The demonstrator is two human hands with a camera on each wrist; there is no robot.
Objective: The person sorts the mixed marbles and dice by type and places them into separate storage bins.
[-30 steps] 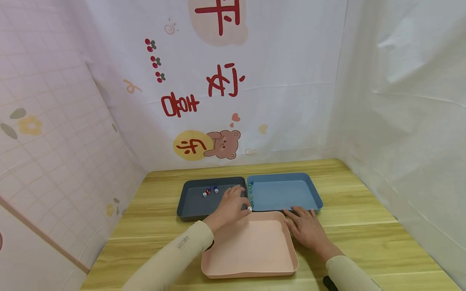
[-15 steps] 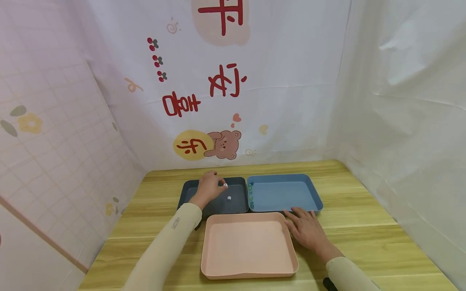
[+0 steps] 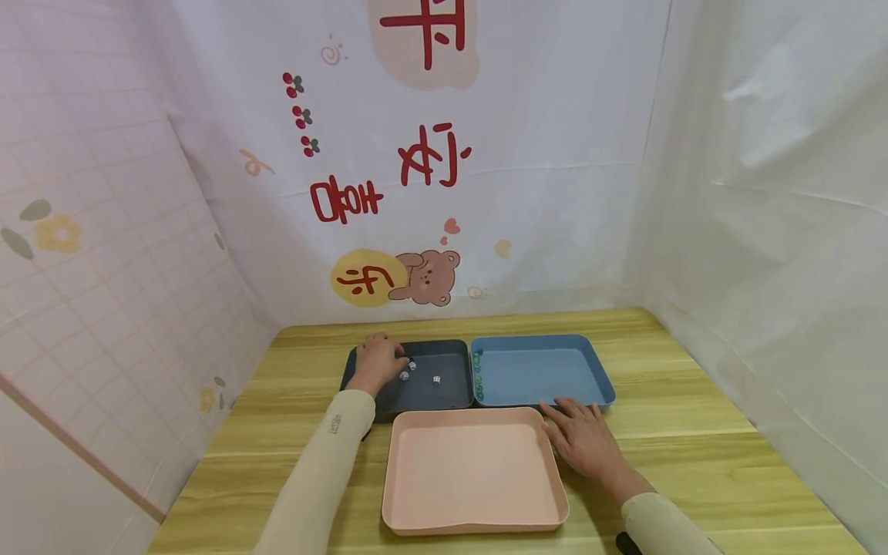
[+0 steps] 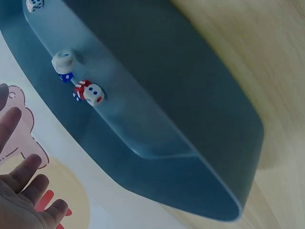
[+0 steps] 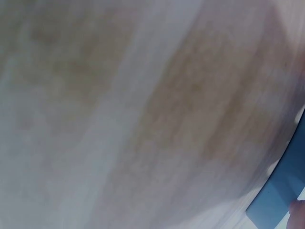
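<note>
My left hand hovers over the left part of the dark grey-blue tray. Its fingers are spread apart in the left wrist view, with nothing held. Inside that tray lie a white die on its own and a loose group of dice. The group has a white die by a blue die, and a red die against another white die. My right hand lies relaxed, fingertips at the near rim of the blue tray, beside the pink tray's corner, holding nothing.
A pink tray stands in front of the other two. Several small green glassy pieces line the blue tray's left side. The wooden table is backed by a printed white cloth.
My left hand moved left from the pink tray's far edge to over the dark tray. The white die it pinched has left its fingers; a die now lies alone there. The right hand stayed still.
</note>
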